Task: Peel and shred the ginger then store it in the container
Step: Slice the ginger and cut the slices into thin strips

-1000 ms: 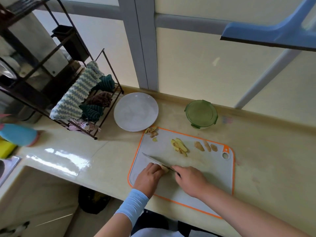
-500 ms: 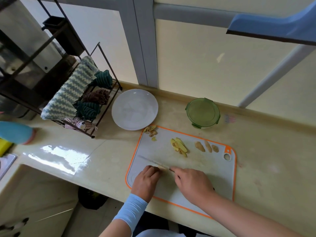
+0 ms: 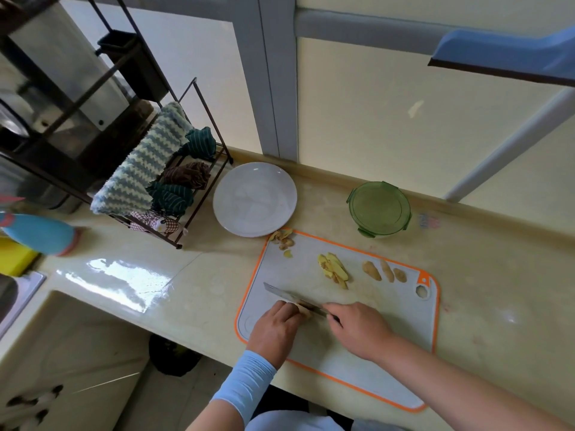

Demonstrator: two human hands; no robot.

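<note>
The left hand (image 3: 275, 329) lies knuckles up on the cutting board (image 3: 389, 309). Its fingers are curled over a small piece of ginger (image 3: 303, 310) and hold it down. A light blue sleeve (image 3: 245, 384) covers that forearm. The right hand (image 3: 357, 329) comes in from the right with a bare arm. It is wrapped round the handle of a knife (image 3: 286, 296). The blade points left and away from the person, and it lies across the ginger, right beside the left fingertips.

The board sits at the front edge of the tabletop (image 3: 497, 290). Farther back on the board lies a little heap of yellow ginger slices (image 3: 334, 269). Three more ginger pieces (image 3: 384, 271) lie to the right of the heap. Some brown peels (image 3: 283, 238) lie at the board's far left corner. The green container (image 3: 379, 208) stands near the back edge of the tabletop with its lid on. A white plate (image 3: 255, 199) lies to its left, beside a rack of cloths (image 3: 149, 172).
</note>
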